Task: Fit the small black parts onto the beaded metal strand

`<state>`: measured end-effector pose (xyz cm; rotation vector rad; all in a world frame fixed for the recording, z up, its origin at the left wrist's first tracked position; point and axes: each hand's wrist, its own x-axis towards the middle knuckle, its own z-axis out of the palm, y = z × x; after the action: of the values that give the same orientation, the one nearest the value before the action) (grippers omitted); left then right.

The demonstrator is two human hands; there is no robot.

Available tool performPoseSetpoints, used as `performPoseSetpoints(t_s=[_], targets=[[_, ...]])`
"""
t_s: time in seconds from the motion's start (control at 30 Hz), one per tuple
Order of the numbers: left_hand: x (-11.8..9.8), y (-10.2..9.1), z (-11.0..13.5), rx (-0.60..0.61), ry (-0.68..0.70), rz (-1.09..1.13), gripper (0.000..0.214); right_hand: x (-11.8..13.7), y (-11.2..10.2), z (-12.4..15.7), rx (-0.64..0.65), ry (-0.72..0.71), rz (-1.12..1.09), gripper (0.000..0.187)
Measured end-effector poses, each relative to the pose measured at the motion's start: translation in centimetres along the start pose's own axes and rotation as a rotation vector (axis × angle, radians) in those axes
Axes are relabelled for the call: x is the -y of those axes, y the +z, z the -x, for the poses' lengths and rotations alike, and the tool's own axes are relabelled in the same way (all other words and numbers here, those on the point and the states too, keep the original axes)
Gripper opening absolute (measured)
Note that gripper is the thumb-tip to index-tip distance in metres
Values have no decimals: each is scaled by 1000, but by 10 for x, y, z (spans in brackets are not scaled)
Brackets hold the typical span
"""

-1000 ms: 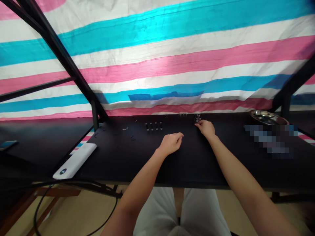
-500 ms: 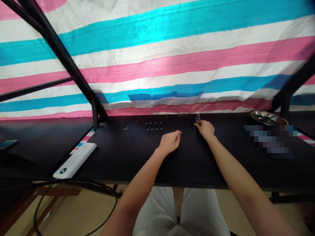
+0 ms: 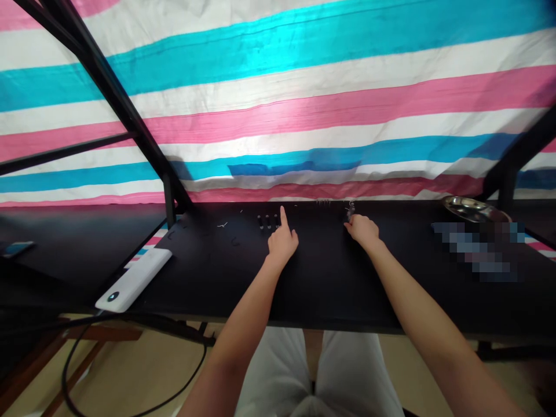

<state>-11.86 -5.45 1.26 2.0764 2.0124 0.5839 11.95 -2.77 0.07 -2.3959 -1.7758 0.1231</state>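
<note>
My left hand reaches over the black table, index finger stretched forward, thumb apart and the other fingers curled. It holds nothing that I can see. Just left of that finger stands a short row of small dark cylinders with pale ends; the hand covers the row's right end. My right hand is closed in a pinch at a small greyish cluster of parts near the table's back edge. What sits between its fingertips is too small to make out. Several tiny pin-like pieces stand between the hands, further back.
A white power-bank-like box lies at the left with a black cable below it. A shiny metal dish is at the back right, beside a blurred patch. Thin white scraps lie left of the cylinders. Black frame posts and a striped sheet stand behind.
My left hand has moved left to the row of cylinders, and its index finger has straightened. The right hand stays by the greyish cluster, nearly unmoved.
</note>
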Motion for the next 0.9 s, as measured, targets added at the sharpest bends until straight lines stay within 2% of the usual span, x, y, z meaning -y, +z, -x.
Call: performPoseSetpoints(t_s=[0.17,0.27,0.37,0.47,0.53,0.6,0.67,0.77,0.9], targets=[[4,5,-4,15,22,-21,71,10,-2,13,42,-60,7,28],[7,7,-6,-84,26,20,51,17,-1,23,36,-109,-11,26],[10,10,-9,-169,41,129,25,23,2,32,3,-166,-59,25],[12,18,-11,-181,89,306,11,28,8,37,-43,-206,-168,26],[9,25,-10,-155,126,471,6,31,13,39,-83,-260,-324,25],[4,31,-9,-78,148,676,5,35,20,40,-99,-333,-573,28],[-3,34,-6,30,158,892,9,41,25,41,-45,-377,-883,34],[-11,30,-2,137,149,1117,16,50,26,46,100,-356,-1274,40],[-14,21,1,187,104,1236,17,55,19,52,157,-271,-1530,37]])
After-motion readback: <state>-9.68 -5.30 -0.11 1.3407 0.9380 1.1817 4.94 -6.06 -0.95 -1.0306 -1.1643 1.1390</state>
